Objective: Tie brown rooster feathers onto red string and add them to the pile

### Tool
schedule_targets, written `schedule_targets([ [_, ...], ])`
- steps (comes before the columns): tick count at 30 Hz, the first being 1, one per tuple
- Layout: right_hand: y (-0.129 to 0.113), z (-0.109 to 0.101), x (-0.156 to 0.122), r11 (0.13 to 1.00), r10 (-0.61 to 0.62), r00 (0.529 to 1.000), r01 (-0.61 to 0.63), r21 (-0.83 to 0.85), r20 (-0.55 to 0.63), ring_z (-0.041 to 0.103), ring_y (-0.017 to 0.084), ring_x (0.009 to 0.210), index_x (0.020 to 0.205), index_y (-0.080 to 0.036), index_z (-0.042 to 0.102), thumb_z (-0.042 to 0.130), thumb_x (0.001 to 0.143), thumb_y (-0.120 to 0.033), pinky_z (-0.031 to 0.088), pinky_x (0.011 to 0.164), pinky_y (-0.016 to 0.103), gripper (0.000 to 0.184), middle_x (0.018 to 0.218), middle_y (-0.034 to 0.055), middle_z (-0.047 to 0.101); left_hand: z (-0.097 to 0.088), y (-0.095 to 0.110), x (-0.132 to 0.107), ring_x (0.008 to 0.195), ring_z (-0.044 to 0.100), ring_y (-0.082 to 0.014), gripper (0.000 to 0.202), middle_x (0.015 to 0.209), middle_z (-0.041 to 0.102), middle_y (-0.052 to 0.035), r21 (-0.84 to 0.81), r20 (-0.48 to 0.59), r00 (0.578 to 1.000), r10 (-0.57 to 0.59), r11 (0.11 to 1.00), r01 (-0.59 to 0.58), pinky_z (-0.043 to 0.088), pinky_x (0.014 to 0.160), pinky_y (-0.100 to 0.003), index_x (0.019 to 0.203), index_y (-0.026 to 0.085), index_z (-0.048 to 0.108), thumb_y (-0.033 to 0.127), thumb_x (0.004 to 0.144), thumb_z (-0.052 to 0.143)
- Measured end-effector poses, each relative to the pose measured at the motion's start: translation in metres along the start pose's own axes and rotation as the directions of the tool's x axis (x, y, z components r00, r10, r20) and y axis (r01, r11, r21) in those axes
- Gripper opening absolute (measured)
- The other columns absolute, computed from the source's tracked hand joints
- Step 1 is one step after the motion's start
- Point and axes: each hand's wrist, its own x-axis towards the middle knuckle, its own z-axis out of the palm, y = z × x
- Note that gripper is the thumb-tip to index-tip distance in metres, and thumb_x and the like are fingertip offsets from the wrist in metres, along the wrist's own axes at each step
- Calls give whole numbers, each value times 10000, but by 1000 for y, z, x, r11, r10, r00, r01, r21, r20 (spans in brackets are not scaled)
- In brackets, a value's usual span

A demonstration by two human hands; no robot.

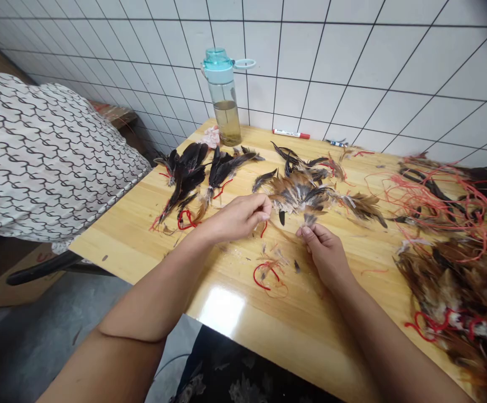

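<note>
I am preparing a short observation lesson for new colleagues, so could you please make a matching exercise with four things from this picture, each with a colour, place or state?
Column one
1. Drinking bottle
2. Marker pen
3. Right hand
4. Largest feather heap

Column two
A. White and red, lying near the tiled wall
B. Pinching a small feather tuft
C. Mostly brown, at the right side of the table
D. Standing upright, partly filled

Right pairs: 1-D, 2-A, 3-B, 4-C
</note>
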Motion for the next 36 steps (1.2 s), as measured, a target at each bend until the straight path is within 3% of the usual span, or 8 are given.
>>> schedule_targets([
  [4,1,1,0,1000,-15,1000,15,-24,-4,409,125,563,731,-199,629,522,842,-450,313,532,260,295,619,-14,478,15,-10,5,693,496,-109,67,744,543,15,-187,-155,978,-137,976,107,394,653,-233,806,172,492,216,857,486],
  [8,1,1,0,1000,-14,1000,14,-28,-4,412,127,563,737,-200,632,520,839,-449,318,545,266,291,617,-17,477,32,-19,12,628,554,-91,58,766,578,16,-388,-98,961,-259,899,202,441,639,-232,908,169,503,177,861,470],
  [11,-1,1,-1,1000,-5,1000,4,-24,-15,413,127,561,739,-200,637,522,838,-447,320,545,266,290,620,-15,482,32,-21,13,721,592,-112,159,879,634,-16,-252,-143,959,-244,946,204,468,726,-265,1006,173,539,166,870,459],
  [15,-3,1,-1,1000,-2,1000,2,-14,-22,411,127,557,734,-201,638,527,836,-447,323,546,266,288,616,-17,486,26,-21,12,877,576,-165,136,912,643,-45,58,-246,959,-139,986,158,447,833,-311,915,167,605,168,866,478],
  [23,0,1,0,1000,-12,999,12,19,-45,405,123,563,742,-192,626,529,836,-459,315,552,263,299,617,-22,472,53,-14,11,890,562,-193,115,930,598,-52,183,-156,985,-74,978,102,443,777,-304,875,184,616,286,835,582],
  [27,1,2,0,1000,-22,999,22,-7,-42,405,123,574,754,-184,627,517,839,-459,315,567,264,308,620,-27,458,55,-12,12,864,542,-194,91,877,594,-55,255,-92,995,-50,964,72,417,791,-317,826,174,583,174,851,495],
  [32,0,2,0,998,-25,999,22,-59,-44,417,128,582,754,-181,633,509,839,-450,316,575,267,308,627,-19,477,42,-9,14,733,496,-131,96,746,541,-4,-170,-118,980,-158,976,136,380,703,-266,759,166,502,149,851,478],
  [36,0,1,0,998,-29,999,26,-64,-45,432,133,587,749,-180,634,509,836,-447,324,574,267,307,625,-14,486,42,-4,14,582,421,-78,92,649,462,39,-661,-62,957,-282,731,172,343,583,-223,790,159,471,203,857,516],
])
